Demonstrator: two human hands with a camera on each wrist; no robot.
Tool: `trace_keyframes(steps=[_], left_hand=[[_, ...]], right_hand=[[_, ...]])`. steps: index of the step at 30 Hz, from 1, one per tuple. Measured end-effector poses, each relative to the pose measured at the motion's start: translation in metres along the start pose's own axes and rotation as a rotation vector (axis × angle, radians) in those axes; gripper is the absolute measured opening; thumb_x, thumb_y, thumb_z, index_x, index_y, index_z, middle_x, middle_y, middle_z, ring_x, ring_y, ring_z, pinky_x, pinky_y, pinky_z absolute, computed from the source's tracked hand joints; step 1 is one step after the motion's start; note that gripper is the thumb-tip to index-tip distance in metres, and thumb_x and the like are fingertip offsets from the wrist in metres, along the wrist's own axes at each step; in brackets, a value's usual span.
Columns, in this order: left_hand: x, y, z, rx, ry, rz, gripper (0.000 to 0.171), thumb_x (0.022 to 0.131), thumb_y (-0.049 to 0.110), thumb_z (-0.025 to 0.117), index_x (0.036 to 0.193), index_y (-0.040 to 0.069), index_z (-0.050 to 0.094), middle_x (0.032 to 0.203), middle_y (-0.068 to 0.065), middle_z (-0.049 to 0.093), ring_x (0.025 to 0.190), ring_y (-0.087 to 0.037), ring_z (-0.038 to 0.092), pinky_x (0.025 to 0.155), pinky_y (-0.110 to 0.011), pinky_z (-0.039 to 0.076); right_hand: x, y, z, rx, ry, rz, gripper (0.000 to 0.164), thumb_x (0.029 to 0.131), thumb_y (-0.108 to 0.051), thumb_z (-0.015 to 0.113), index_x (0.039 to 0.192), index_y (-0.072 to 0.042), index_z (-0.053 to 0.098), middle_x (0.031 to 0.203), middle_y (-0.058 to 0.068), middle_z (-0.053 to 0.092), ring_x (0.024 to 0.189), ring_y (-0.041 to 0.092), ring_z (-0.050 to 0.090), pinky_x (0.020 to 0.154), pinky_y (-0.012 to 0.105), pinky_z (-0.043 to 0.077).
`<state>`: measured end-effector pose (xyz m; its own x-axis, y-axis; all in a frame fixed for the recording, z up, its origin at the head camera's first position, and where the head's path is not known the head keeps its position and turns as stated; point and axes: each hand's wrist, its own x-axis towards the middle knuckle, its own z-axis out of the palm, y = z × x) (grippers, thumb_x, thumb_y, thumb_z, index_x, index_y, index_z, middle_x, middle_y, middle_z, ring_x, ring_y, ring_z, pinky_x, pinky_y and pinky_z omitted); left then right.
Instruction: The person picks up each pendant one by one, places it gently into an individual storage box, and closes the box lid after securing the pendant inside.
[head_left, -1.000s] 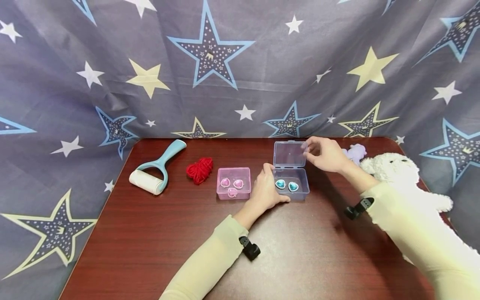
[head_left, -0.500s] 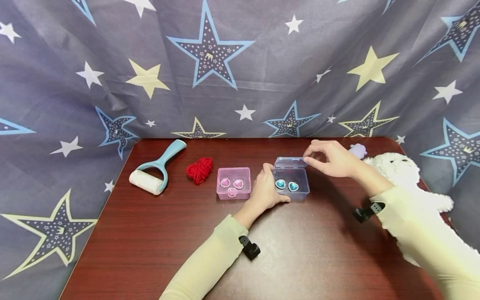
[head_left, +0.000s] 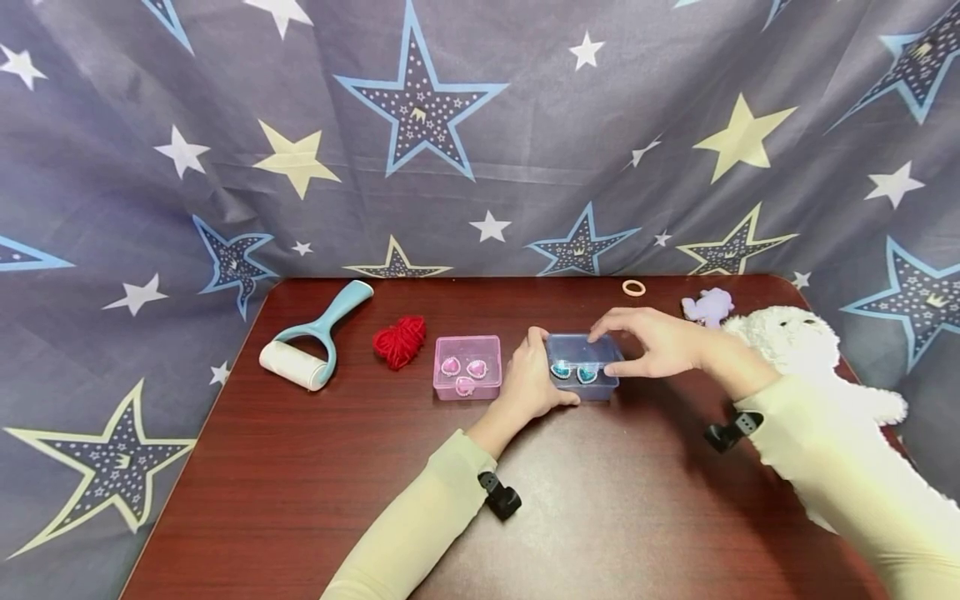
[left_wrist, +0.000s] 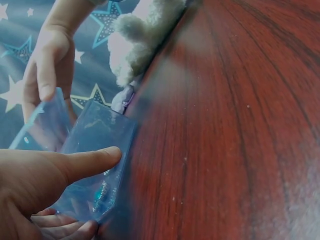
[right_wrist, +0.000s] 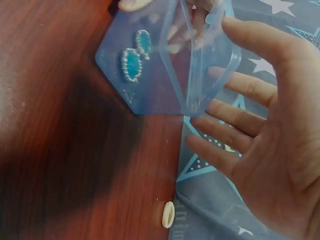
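A clear blue plastic box [head_left: 596, 390] holds two teal heart-shaped gems [head_left: 587, 374] with pale beaded rims. My left hand [head_left: 529, 379] grips the box's left side, thumb along the front wall, fingers towards the back. Over the box, the hinged lid [head_left: 570, 346] is tilted low. My right hand [head_left: 660, 342] pinches the lid at its right end; in the right wrist view the thumb [right_wrist: 245, 32] lies on one face and the fingers are behind the other. Left of my left hand is an uncovered pink box [head_left: 444, 392] with three pink gems [head_left: 476, 367].
A red yarn bundle [head_left: 400, 342] and a blue-handled lint roller [head_left: 315, 329] lie at the left. Behind my right hand are a beige ring [head_left: 633, 287] and a small purple toy [head_left: 708, 307]. A white plush toy [head_left: 795, 333] sits beside my right arm.
The blue box's lid has swung from upright down over the box, brought forward by my right hand. The ring has come into view behind that hand. My left hand has stayed still.
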<state>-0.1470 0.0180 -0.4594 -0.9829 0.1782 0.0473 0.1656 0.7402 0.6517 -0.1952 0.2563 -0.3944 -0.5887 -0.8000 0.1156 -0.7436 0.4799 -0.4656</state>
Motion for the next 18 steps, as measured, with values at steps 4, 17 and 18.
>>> trace_keyframes(steps=[4,17,18], left_hand=[[0.0,-0.001,0.0,0.002,0.0,0.004,0.105,0.056,0.028,0.108,0.135,0.009,0.042,0.124,-0.014,0.067,0.111,-0.037,0.072,0.1,-0.045,0.061],[0.0,-0.002,-0.001,-0.006,-0.007,-0.006,0.104,0.057,0.027,0.108,0.135,0.011,0.042,0.124,-0.011,0.066,0.109,-0.035,0.072,0.098,-0.044,0.061],[0.0,-0.002,-0.001,-0.004,-0.007,-0.007,0.104,0.056,0.028,0.108,0.135,0.011,0.042,0.124,-0.011,0.065,0.109,-0.035,0.072,0.098,-0.044,0.061]], right_hand=[[0.001,-0.003,0.005,-0.036,-0.048,0.042,0.052,0.087,-0.028,0.088,0.131,-0.01,0.068,0.122,0.002,0.071,0.115,0.019,0.068,0.103,0.043,0.057],[0.005,-0.01,0.014,-0.092,-0.08,0.115,0.065,0.079,-0.033,0.093,0.133,-0.012,0.064,0.125,0.006,0.063,0.113,0.021,0.064,0.101,0.044,0.058],[0.006,-0.011,0.014,-0.094,-0.078,0.111,0.065,0.078,-0.033,0.094,0.132,-0.012,0.064,0.124,0.006,0.063,0.113,0.021,0.064,0.1,0.044,0.058]])
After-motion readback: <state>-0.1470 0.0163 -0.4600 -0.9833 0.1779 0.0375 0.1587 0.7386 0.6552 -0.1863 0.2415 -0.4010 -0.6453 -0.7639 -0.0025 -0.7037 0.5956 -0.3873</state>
